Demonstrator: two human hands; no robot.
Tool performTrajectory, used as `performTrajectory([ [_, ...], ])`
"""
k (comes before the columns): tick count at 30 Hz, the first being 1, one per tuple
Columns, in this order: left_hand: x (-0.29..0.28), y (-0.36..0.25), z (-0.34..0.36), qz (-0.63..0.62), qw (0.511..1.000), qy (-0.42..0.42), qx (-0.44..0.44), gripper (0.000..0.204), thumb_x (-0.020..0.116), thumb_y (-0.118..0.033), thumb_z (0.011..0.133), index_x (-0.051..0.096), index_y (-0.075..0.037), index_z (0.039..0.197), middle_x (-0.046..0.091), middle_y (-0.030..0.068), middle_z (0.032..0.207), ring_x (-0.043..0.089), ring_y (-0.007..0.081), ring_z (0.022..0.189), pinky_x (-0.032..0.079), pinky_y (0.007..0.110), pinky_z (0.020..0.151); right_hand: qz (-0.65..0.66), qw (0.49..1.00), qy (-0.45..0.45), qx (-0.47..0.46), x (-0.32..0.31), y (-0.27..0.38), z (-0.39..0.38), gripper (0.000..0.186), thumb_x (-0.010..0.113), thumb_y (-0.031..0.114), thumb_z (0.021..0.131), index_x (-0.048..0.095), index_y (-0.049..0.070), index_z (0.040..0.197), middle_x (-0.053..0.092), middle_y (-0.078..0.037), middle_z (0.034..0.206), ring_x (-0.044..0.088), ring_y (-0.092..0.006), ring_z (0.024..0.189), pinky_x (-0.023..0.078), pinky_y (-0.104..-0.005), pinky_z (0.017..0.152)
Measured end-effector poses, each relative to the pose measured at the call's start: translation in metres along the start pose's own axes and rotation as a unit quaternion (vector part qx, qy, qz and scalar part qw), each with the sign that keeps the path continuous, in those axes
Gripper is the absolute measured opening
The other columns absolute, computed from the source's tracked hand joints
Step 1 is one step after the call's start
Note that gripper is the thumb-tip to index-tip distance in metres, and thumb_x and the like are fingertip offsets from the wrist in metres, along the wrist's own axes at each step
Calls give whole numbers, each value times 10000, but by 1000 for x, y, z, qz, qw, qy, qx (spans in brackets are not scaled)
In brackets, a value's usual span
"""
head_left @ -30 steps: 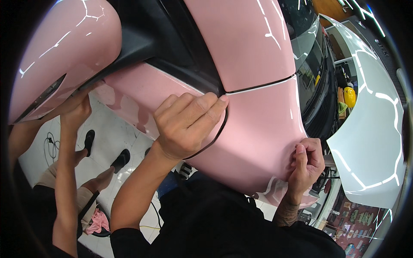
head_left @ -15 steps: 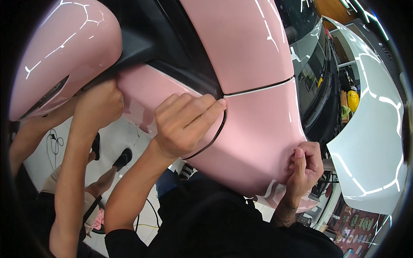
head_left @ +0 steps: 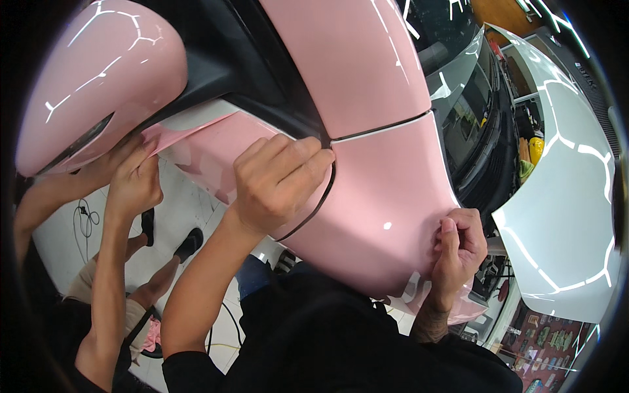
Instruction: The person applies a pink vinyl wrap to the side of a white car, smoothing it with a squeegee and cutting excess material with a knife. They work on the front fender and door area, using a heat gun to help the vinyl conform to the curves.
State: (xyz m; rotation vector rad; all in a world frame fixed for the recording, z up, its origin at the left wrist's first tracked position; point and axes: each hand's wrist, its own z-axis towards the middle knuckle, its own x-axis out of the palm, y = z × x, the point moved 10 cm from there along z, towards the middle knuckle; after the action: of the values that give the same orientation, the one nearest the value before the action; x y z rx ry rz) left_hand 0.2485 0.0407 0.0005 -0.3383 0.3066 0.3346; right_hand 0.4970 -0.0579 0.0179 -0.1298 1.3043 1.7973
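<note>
Head view shows the pink fender (head_left: 380, 190) between the door (head_left: 216, 154) and raised white hood (head_left: 563, 216), the left hand (head_left: 278, 177) with fingers curled at its seam (head_left: 321, 204), the right hand (head_left: 462, 247) curled by its hood-side edge, any grip hidden, while a co-worker's hands (head_left: 134, 187) hold lifted pink film (head_left: 187, 133) near the mirror (head_left: 108, 78).

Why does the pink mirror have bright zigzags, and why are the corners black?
Head view: the glossy pink side mirror probably reflects room light, as does the glossy white car panel; head view: the round fisheye picture likely leaves the corners black.
</note>
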Motion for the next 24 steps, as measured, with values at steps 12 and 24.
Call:
performTrajectory([
  [12,-15,4,-1,43,977,-89,-192,230,728,63,704,709,-7,923,526,83,932,537,168,761,437,259,599,57,998,4,-15,4,10,0,57,638,-18,807,582,-26,795,553,-67,800,517,-128,704,407,-238,620],
  [24,-10,-13,16,200,967,-55,-148,170,720,9,619,646,-51,760,513,71,956,469,279,976,400,406,826,82,996,18,-43,4,15,2,51,656,-22,809,606,-26,820,575,-54,825,523,-67,612,402,-184,516],
])
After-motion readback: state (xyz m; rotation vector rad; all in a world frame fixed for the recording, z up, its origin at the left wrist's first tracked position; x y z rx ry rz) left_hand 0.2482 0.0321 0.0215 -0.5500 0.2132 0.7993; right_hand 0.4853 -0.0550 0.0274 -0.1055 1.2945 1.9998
